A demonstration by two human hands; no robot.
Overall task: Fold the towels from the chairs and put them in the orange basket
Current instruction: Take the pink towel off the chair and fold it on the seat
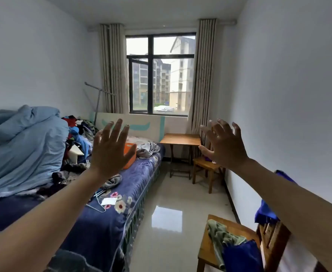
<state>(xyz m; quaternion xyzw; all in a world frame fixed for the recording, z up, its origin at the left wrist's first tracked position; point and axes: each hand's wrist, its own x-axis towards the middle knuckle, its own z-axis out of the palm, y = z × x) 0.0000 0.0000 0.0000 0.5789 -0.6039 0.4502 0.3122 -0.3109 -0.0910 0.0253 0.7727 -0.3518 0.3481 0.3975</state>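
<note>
In the bedroom, the left hand (110,152) and right hand (224,146) are raised, fingers (118,130) spread and empty; towels (220,234) heaped loosely at 5 o'clock could be dragged to the floor (167,193).

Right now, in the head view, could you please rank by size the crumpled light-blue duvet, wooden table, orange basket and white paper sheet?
1. light-blue duvet
2. wooden table
3. orange basket, partly behind left hand, so unsure
4. white paper sheet
</note>
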